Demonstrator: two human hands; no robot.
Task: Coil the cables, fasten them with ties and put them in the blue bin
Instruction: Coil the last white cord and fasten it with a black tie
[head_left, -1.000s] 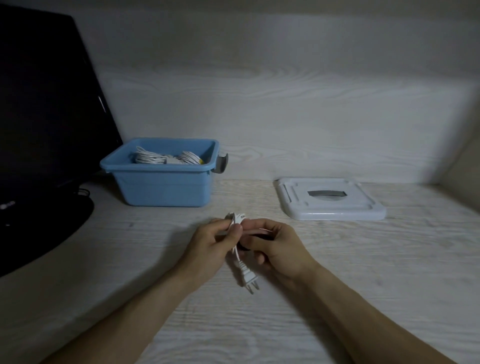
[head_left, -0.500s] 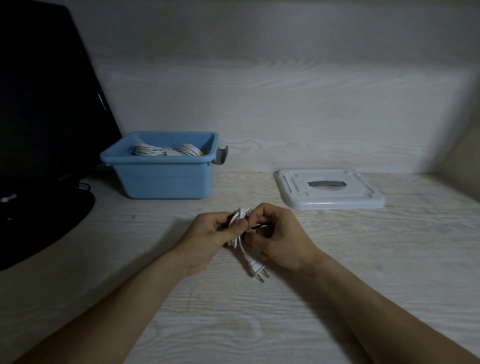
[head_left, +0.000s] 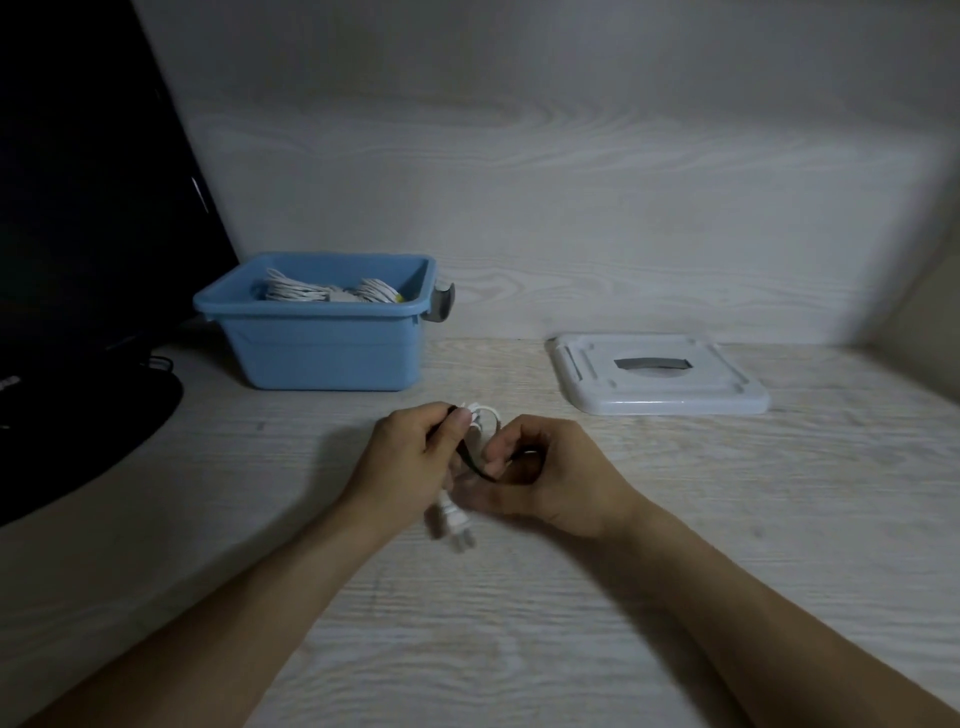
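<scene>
A: Surroundings first, largest down. Pale wood-grain desk (head_left: 519, 649) with a back panel behind it. Dark monitor (head_left: 88, 208) fills the far left, its base on the desk.

B: Containers?

A: Blue bin (head_left: 317, 348) at back left, just beside the monitor, already holding white coiled cables (head_left: 332, 291). A grey clip (head_left: 441, 301) hangs on its right rim. White lid (head_left: 660, 379) lies flat at back right, well apart from the bin.

B: Hands?

A: 2 hands meet above the desk centre, in front of the bin. Left hand (head_left: 410, 467) is clenched round a bundled white cable (head_left: 480, 421), thumb pressed on its top loops. Right hand (head_left: 550, 478) has fingers curled, pinching a black tie (head_left: 475, 465) that runs across to the left thumb.

B: Plug?

A: White plug (head_left: 454, 525) dangles below both hands, blurred, prongs down. Cannot tell whether it touches the desk.

B: Obstructions?

A: Fingers hide most of the coil.
</scene>
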